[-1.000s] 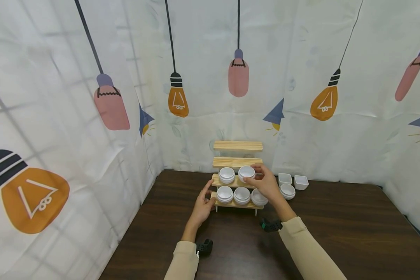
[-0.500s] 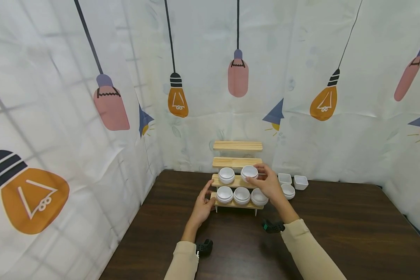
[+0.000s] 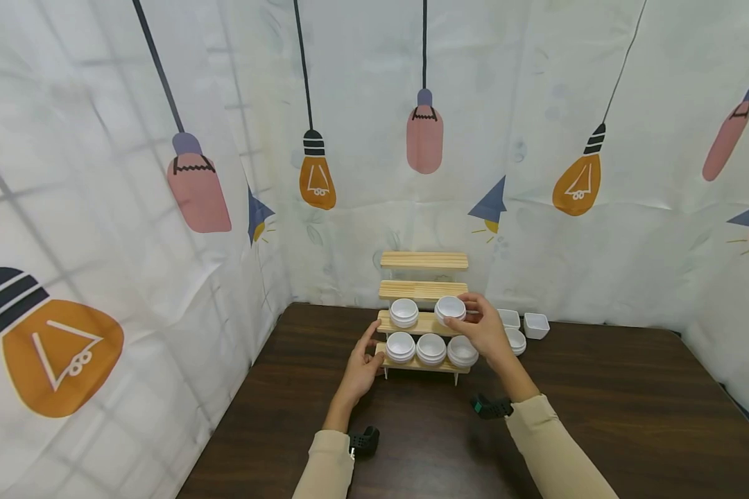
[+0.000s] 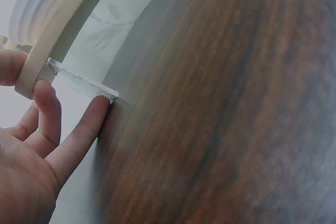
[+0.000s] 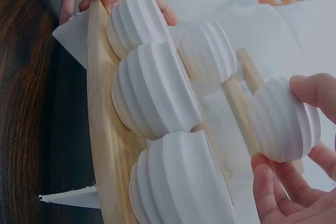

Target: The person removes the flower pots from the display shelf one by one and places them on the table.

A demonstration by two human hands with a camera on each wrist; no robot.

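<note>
A tiered wooden display stand [image 3: 424,289] with clear side supports [image 4: 84,80] stands on the table. My right hand [image 3: 485,331] holds a ribbed white bowl [image 5: 283,121] between thumb and fingers at the right part of the second step from the bottom. Another white bowl [image 3: 403,313] sits at that step's left end. Along the bottom step stand a left bowl [image 3: 401,346], a middle bowl [image 3: 431,348] and a right bowl [image 3: 462,351]. My left hand [image 3: 358,367] grips the left end of the bottom step, one fingertip low against the clear support.
Right of the stand on the dark wooden table [image 3: 612,402] are a square white dish [image 3: 537,326], a second square dish [image 3: 509,318] and a round white bowl [image 3: 517,341], partly behind my right hand. A printed curtain [image 3: 362,229] hangs close behind the stand.
My right hand has shifted the held bowl rightward along the second step, widening the gap to the bowl at its left. The left hand has stayed at the stand's end.
</note>
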